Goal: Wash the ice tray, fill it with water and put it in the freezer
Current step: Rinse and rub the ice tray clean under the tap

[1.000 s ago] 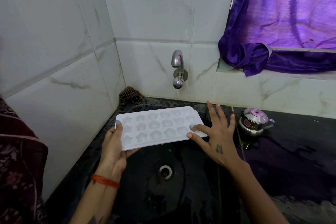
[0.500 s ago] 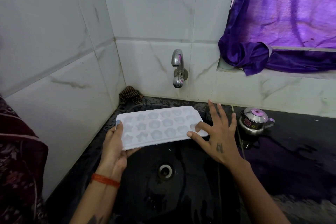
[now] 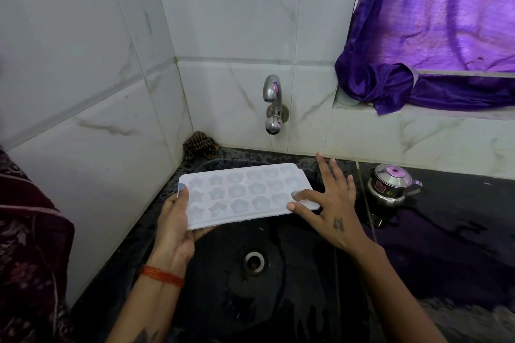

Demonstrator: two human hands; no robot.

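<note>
The ice tray (image 3: 245, 195) is held level over the black sink (image 3: 278, 287), below the tap (image 3: 274, 103). Only the left hand (image 3: 174, 227) has a real grip, thumb on top; the right hand (image 3: 330, 205) is spread flat on the corner. It could easily tip once water hits. The small steel pot (image 3: 390, 185) on the counter (image 3: 459, 217) has a sticker I can't read.

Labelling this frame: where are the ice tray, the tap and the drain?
ice tray (image 3: 245, 192), head view, middle cavities.
tap (image 3: 274, 104), head view, spout.
drain (image 3: 254, 261), head view, metal ring.
</note>
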